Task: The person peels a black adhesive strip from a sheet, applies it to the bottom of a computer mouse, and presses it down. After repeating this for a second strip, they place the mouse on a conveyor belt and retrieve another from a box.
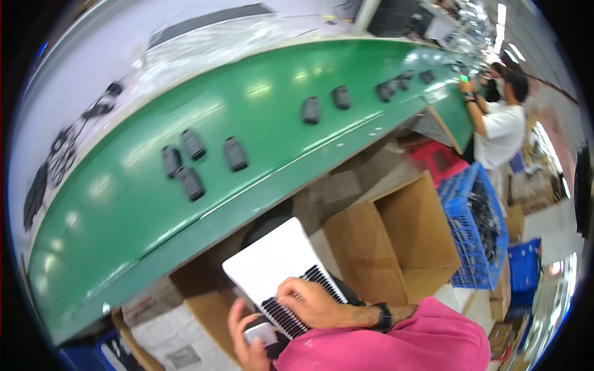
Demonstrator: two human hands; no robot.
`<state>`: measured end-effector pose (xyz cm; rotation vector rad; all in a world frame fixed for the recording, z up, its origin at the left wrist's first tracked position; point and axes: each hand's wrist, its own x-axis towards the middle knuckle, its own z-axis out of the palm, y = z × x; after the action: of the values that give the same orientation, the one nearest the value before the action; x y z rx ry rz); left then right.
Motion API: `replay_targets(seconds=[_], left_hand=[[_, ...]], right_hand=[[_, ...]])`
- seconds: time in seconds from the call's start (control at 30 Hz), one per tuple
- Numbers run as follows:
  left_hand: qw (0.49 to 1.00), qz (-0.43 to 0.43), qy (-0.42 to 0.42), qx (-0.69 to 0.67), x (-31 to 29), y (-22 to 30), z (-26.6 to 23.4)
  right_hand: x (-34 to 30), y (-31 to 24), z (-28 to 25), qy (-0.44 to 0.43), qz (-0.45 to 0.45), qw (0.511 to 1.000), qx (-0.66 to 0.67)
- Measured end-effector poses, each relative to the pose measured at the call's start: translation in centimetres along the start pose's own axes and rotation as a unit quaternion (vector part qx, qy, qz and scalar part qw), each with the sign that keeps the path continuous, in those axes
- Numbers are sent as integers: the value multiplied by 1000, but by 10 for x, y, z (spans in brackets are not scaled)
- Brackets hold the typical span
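A white sheet point(269, 253) with rows of small black strips, which look like stickers, lies tilted in front of me. My right hand point(307, 302) rests over the strips with its fingers curled together. Whatever is between those fingertips is hidden. Beside the sheet's lower left corner, my left hand point(247, 339) grips a small device with a pale grey face point(260, 334) and a dark lower part. Its exact kind does not show. Past the sheet, several dark handheld devices point(235, 154) lie on a green conveyor belt point(124, 204).
An open cardboard box point(365, 244) stands right of the sheet, with a blue crate point(461, 229) of dark parts beyond it. A red bin point(438, 162) sits near the belt. Farther along, a person in a white shirt point(500, 133) works. Cables point(62, 148) lie on the far ledge.
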<state>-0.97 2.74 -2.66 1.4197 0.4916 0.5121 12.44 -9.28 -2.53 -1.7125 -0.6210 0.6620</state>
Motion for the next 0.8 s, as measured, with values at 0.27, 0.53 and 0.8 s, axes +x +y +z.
replay_targets(seconds=[0.27,0.53,0.8], left_hand=[[989,-43,-122,-78,7,7,5],[948,-150,-114,-257,11,8,18],[966,-173,-33,-189,5,14,27]], right_hand=[[3,-17,-7,-3,73,981,178],[10,-21,-20,-54,108,984,131],[13,-38,-44,80,22,983,161]])
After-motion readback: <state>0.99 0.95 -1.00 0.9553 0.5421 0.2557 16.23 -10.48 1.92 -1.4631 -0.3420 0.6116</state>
